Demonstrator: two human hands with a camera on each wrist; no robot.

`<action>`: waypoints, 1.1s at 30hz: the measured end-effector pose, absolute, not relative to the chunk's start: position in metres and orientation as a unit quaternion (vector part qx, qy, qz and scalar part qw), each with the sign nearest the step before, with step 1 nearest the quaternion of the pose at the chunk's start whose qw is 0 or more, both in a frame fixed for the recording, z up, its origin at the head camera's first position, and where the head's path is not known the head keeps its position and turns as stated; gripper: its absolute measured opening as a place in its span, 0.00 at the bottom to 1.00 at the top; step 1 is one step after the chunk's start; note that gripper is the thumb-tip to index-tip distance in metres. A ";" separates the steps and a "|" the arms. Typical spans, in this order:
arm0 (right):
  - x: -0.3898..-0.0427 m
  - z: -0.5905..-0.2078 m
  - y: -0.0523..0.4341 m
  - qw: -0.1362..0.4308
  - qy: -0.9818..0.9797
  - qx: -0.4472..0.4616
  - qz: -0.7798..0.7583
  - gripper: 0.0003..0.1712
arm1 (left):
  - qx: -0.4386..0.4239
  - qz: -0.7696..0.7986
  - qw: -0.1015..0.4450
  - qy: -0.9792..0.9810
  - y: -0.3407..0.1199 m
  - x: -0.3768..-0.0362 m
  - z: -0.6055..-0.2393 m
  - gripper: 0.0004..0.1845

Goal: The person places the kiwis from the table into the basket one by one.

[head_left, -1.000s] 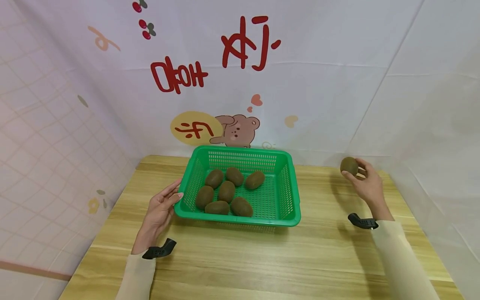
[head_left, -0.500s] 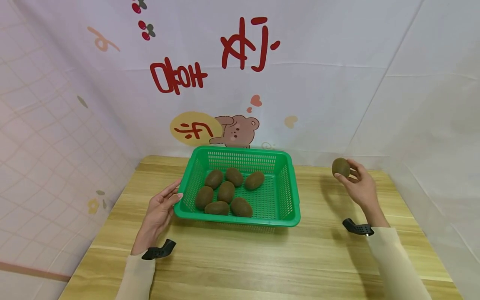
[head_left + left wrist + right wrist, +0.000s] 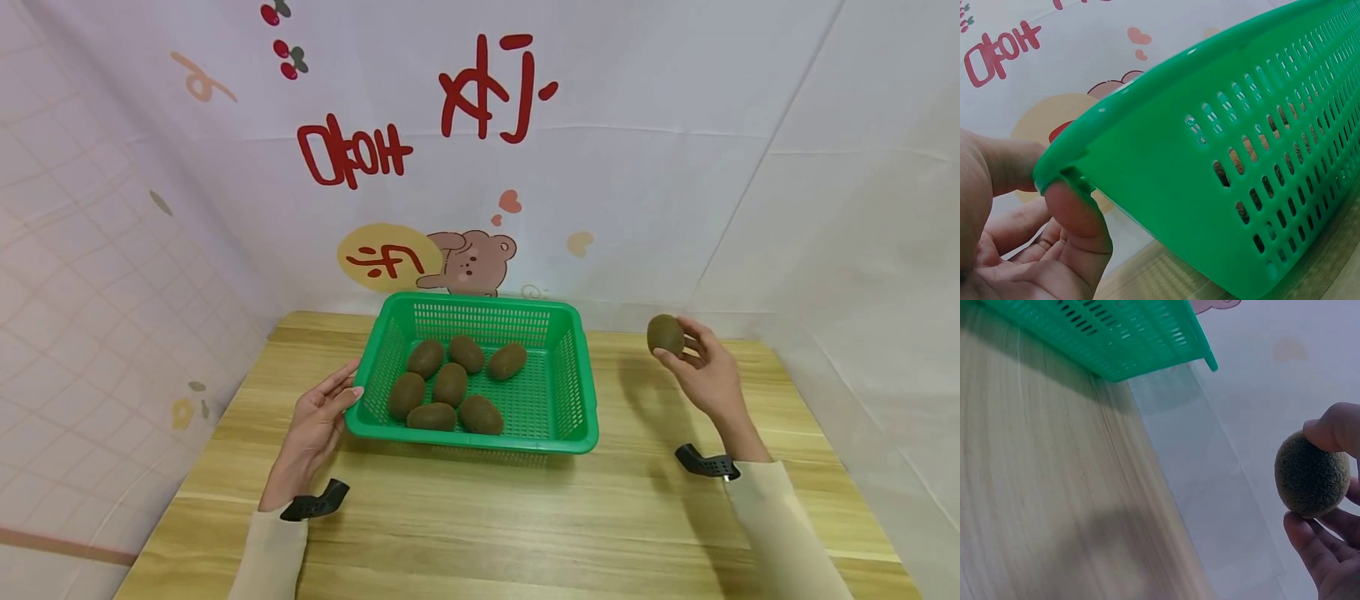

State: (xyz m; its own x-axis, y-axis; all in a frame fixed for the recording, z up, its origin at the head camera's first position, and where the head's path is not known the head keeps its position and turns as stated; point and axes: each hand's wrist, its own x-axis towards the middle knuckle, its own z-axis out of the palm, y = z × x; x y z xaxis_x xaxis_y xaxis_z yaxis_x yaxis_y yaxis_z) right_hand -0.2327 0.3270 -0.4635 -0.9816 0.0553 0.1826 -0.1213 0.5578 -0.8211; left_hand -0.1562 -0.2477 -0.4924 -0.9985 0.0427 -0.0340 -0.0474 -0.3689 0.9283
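A green plastic basket (image 3: 472, 442) with slotted walls stands mid-table, several brown kiwis (image 3: 450, 385) lying in its left and middle part. At its left rim my left hand (image 3: 317, 421) pinches the edge; the left wrist view shows thumb (image 3: 1075, 209) and a finger gripping that rim from both sides. Right of the basket, raised over the table, my right hand (image 3: 705, 371) holds one kiwi (image 3: 665, 335) between thumb and fingers. In the right wrist view this held kiwi (image 3: 1311, 475) is fuzzy and oval, apart from the basket.
The wood-grain table (image 3: 480, 525) carries the basket near its back edge. A white printed cloth (image 3: 637, 167) hangs behind and at both sides. Black wrist straps (image 3: 705, 462) sit on both forearms.
My right hand has moved left toward the basket with the kiwi in its fingers. The left hand keeps its grip on the rim, and the basket stays in place.
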 end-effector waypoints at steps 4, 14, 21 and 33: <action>-0.228 -0.459 0.318 0.099 -0.874 0.035 0.474 0.44 | -0.004 0.826 0.028 0.562 -0.248 -0.156 -0.491 0.37; -0.224 -0.455 0.301 0.117 -0.870 0.069 0.474 0.41 | -0.001 0.829 0.028 0.559 -0.248 -0.157 -0.492 0.37; -0.219 -0.450 0.288 0.116 -0.868 0.091 0.475 0.40 | -0.001 0.827 0.029 0.561 -0.248 -0.157 -0.492 0.37; -0.217 -0.437 0.259 0.119 -0.850 0.155 0.489 0.38 | -0.006 0.831 0.028 0.556 -0.248 -0.157 -0.492 0.38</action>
